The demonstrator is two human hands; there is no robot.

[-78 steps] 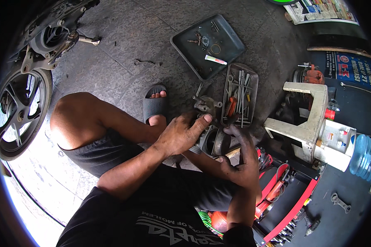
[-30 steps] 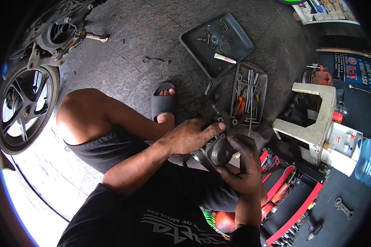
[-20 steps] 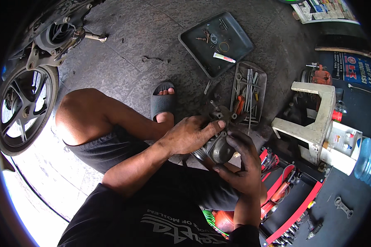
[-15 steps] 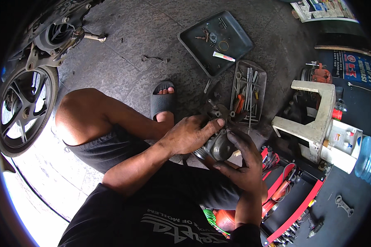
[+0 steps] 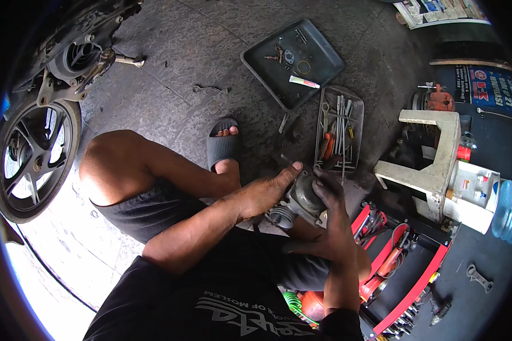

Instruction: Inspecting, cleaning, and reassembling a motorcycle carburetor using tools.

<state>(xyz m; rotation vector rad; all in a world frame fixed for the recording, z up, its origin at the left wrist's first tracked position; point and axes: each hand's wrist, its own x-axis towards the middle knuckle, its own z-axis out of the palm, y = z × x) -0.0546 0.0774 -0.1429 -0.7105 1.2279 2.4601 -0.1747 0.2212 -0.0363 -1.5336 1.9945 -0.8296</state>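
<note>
A grey metal carburetor [image 5: 307, 196] with a rounded cover and a ribbed silver mouth [image 5: 281, 216] is held above my lap. My left hand [image 5: 263, 196] is closed on its left side, the thumb stretched along the upper edge. The fingers of my right hand [image 5: 333, 213] curl against its right side, while the right thumb points left, apart from the metal below it. Dark smudges cover the right fingers. Both hands hide parts of the carburetor's far side.
A black tray [image 5: 267, 94] with small parts and a white tube [image 5: 304, 82] lies ahead. Beside it stands a bin of wrenches and screwdrivers [image 5: 347, 156]. A red-edged tool tray [image 5: 418, 295] and a white stool [image 5: 426, 170] are at right, a motorcycle wheel [image 5: 37, 153] at left.
The carburetor has turned in my hands, bringing its silver mouth into view at lower left. My right fingers have moved up along its side, and the right thumb has swung away from it.
</note>
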